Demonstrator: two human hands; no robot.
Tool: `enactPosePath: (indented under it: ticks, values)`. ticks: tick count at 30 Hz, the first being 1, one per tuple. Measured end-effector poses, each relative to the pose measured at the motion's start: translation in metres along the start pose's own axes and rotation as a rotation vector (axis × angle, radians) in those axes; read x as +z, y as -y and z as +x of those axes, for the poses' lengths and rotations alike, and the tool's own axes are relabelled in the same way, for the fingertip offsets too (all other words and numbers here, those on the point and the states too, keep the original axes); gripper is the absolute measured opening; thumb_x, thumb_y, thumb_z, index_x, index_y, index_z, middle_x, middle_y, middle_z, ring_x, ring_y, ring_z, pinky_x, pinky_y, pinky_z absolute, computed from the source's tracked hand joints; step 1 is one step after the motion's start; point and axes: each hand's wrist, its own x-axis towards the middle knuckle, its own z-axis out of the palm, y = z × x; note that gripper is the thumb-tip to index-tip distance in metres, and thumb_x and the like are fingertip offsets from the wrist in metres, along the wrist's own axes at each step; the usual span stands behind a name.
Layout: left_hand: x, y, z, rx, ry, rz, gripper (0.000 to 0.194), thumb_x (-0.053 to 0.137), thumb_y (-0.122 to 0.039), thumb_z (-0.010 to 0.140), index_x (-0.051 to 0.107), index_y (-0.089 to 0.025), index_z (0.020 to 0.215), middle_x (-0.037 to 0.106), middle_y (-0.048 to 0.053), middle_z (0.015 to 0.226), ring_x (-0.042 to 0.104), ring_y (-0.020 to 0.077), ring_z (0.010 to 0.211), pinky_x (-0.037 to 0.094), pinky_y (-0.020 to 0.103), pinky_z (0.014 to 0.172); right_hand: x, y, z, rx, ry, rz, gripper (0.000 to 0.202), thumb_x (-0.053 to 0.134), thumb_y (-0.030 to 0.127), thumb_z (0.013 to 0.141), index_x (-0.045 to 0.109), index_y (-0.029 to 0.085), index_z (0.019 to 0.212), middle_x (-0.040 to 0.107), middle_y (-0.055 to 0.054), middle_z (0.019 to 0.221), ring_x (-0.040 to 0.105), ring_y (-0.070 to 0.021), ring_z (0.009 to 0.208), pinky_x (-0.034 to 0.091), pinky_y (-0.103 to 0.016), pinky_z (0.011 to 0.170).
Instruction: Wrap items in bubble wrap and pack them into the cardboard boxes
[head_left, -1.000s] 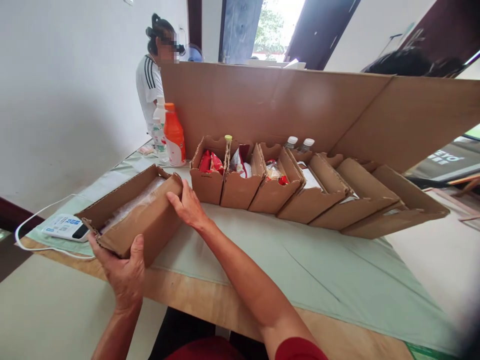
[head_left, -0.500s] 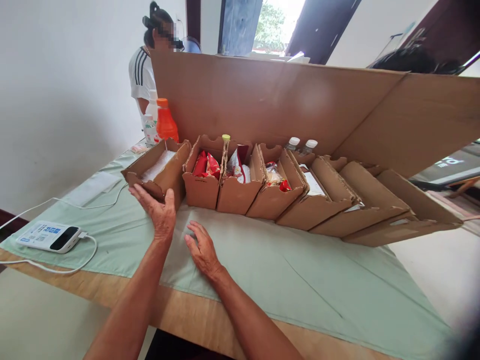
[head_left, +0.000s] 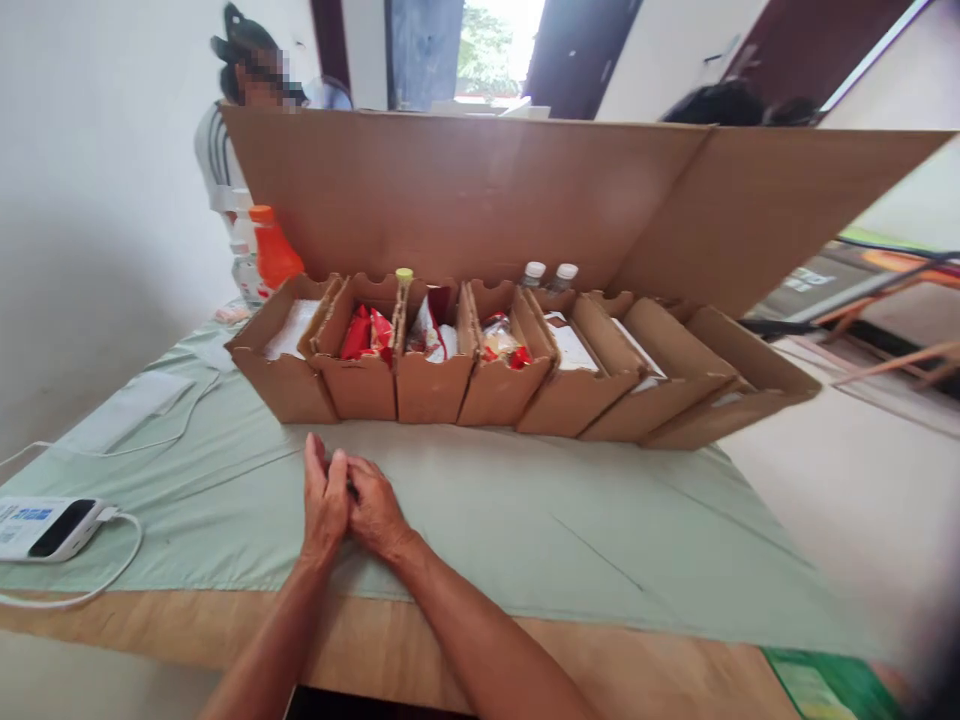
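Note:
My left hand (head_left: 325,510) and my right hand (head_left: 377,512) rest together over the green cloth, in front of a row of cardboard bins. The left fingers are stretched out and hold nothing. My right hand is loosely curved against the left, its fingertips partly hidden; I see no object in it. Nearest is the leftmost bin (head_left: 289,385), which holds a clear plastic-wrapped item (head_left: 294,330). Beside it, another bin (head_left: 366,388) contains red snack packets (head_left: 366,333). A red-and-white packet (head_left: 429,335) lies in the third bin (head_left: 431,388).
More bins lean toward the right, one with a white box (head_left: 571,345). Behind them stands a cardboard panel (head_left: 465,190). An orange bottle (head_left: 274,250) is at the back left. A power bank (head_left: 56,530) with a white cable lies at left. A person (head_left: 251,90) is beyond the panel.
My left hand has come off the leftmost bin and moved down to meet my right hand. That bin now stands flush with the others. The view has shifted right.

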Motion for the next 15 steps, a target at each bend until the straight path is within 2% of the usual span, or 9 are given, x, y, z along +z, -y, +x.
enactPosePath:
  ticks: [5, 7, 9, 12, 15]
  values:
    - [-0.018, 0.005, -0.024, -0.011, 0.075, 0.01, 0.069, 0.05, -0.055, 0.092, 0.046, -0.014, 0.148, 0.049, 0.019, 0.154, 0.045, 0.0332, 0.145, 0.028, 0.051, 0.125, 0.002, 0.008, -0.015, -0.052, 0.069, -0.072, 0.028, 0.059, 0.012, 0.084, 0.073, 0.02, 0.106, 0.076, -0.005, 0.11, 0.067, -0.0206, 0.109, 0.05, -0.032, 0.103]
    - [-0.023, 0.005, -0.029, -0.003, 0.081, 0.066, 0.069, 0.049, -0.057, 0.092, 0.049, -0.015, 0.147, 0.052, 0.018, 0.151, 0.047, 0.0337, 0.143, 0.029, 0.052, 0.125, -0.002, 0.01, -0.037, -0.094, 0.133, -0.127, 0.024, 0.061, 0.013, 0.081, 0.074, 0.02, 0.1, 0.077, -0.006, 0.106, 0.068, -0.0222, 0.11, 0.049, -0.032, 0.104]
    - [-0.025, 0.005, -0.034, 0.015, 0.101, 0.146, 0.069, 0.048, -0.059, 0.093, 0.05, -0.015, 0.146, 0.053, 0.018, 0.15, 0.048, 0.0343, 0.142, 0.029, 0.053, 0.124, -0.014, 0.013, -0.069, -0.125, 0.214, -0.152, 0.02, 0.063, 0.018, 0.082, 0.074, 0.018, 0.099, 0.077, -0.008, 0.109, 0.067, -0.024, 0.112, 0.047, -0.035, 0.107]
    - [-0.016, 0.001, -0.043, 0.105, 0.178, 0.243, 0.066, 0.047, -0.059, 0.094, 0.051, -0.019, 0.147, 0.052, 0.017, 0.152, 0.047, 0.0341, 0.143, 0.03, 0.055, 0.123, -0.059, 0.019, -0.128, -0.081, 0.348, 0.002, 0.021, 0.064, 0.025, 0.089, 0.075, 0.018, 0.105, 0.077, -0.006, 0.116, 0.069, -0.0208, 0.112, 0.048, -0.028, 0.105]
    - [0.011, -0.009, -0.056, 0.284, 0.294, 0.282, 0.061, 0.049, -0.057, 0.094, 0.054, -0.021, 0.143, 0.047, 0.016, 0.155, 0.044, 0.0339, 0.145, 0.033, 0.057, 0.121, -0.138, 0.032, -0.174, 0.154, 0.506, 0.18, 0.025, 0.064, 0.032, 0.091, 0.077, 0.024, 0.111, 0.08, -0.001, 0.106, 0.074, -0.0153, 0.095, 0.053, -0.019, 0.084]
